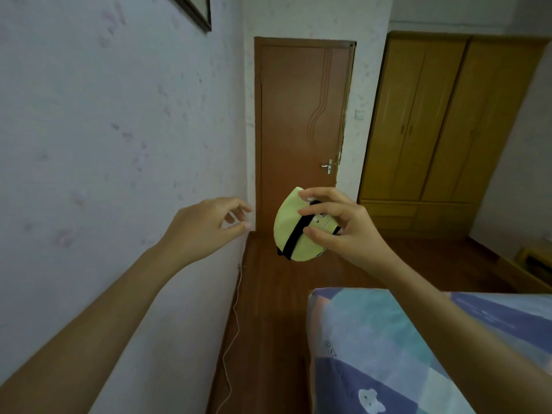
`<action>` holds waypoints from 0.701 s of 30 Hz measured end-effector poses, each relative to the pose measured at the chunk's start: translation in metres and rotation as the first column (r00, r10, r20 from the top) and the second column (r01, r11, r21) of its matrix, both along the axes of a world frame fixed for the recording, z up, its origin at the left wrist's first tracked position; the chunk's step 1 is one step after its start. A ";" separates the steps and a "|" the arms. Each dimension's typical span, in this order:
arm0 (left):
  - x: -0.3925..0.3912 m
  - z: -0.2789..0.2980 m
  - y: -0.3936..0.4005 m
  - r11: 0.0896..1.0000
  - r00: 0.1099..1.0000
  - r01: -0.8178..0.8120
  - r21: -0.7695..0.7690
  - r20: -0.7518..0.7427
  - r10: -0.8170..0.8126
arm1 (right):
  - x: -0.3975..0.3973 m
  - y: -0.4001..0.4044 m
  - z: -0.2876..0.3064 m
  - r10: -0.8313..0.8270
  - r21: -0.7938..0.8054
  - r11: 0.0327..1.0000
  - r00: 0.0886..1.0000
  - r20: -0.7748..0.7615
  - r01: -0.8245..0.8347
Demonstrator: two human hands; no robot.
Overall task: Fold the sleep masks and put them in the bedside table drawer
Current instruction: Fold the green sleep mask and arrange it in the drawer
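The right hand [337, 225] pinches the folded sleep mask [294, 231] in mid-air above the floor [268, 294]; its grip looks light. The left hand [209, 225], fingers spread, hovers beside. The fold may spring open, or the strap [294, 234] slip loose.

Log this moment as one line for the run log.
step: mask folded, in hand | right hand: grips yellow sleep mask | left hand: empty, open | drawer: not in view

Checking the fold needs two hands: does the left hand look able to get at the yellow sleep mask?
Probably yes: the left hand hangs open beside the sleep mask, only open air between.
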State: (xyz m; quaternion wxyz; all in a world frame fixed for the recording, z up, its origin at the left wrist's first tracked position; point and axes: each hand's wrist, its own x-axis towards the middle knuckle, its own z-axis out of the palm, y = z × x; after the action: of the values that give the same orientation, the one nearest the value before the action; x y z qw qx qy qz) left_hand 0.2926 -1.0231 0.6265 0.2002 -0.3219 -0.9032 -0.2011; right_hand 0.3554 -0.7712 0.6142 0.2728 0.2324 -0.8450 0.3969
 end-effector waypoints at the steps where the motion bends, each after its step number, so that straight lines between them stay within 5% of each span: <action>1: -0.023 -0.001 0.003 1.000 1.000 -0.010 0.005 -0.001 0.010 | -0.024 0.005 -0.001 0.007 0.001 1.000 1.000 -0.005 -0.007; 21: -0.468 -0.008 0.158 0.991 0.991 0.132 0.000 0.000 -0.132 | -0.448 0.142 -0.004 -0.053 -0.047 0.998 0.996 -0.065 0.050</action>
State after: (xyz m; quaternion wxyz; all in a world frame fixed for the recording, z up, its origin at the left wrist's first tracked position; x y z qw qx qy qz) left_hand -0.1752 -0.8651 0.6181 0.1866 -0.3812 -0.8798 -0.2139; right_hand -0.0929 -0.6292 0.6107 0.3161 0.2174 -0.8319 0.4010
